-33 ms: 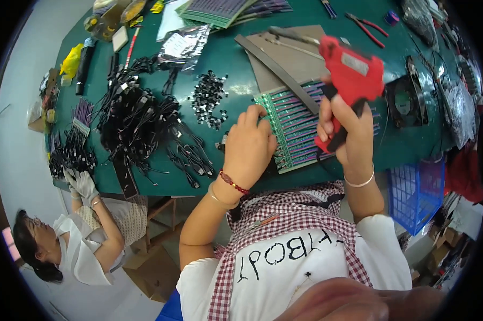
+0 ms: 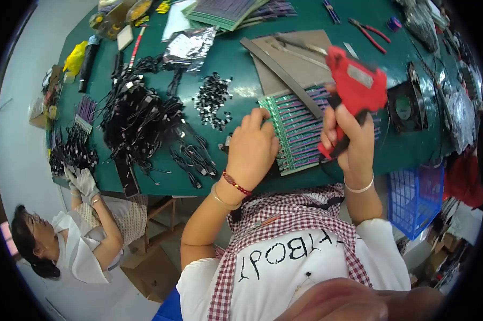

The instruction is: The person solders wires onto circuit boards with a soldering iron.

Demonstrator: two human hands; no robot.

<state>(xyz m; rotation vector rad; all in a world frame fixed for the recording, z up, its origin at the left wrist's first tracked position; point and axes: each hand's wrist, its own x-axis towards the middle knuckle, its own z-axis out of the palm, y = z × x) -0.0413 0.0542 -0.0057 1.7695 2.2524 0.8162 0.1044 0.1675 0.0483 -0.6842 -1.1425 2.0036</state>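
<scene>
My right hand [image 2: 355, 140] is wrapped round the handle of a red hot glue gun [image 2: 359, 80], held above the right part of a green circuit board panel [image 2: 295, 140]. Purple strips run across the panel, which lies on the table in front of me. At its left edge is my left hand [image 2: 253, 143], fingers curled and tips close to the board. Whatever those fingers pinch, if anything, is hidden. A flat metal ruler [image 2: 282, 77] lies slantwise over the panel's far edge and a brown cardboard sheet [image 2: 263, 67].
Small black parts [image 2: 212, 99] are heaped left of the panel, beside a tangle of black cables [image 2: 131, 115]. Red-handled pliers [image 2: 370, 35] lie far right, a black fan [image 2: 407, 104] nearer. A co-worker's gloved hands [image 2: 82, 182] are at the table's left edge.
The whole view has shifted slightly, with the table sitting a little lower and further right. The glue gun has dipped a little in my right hand; my left hand stays at the panel's edge.
</scene>
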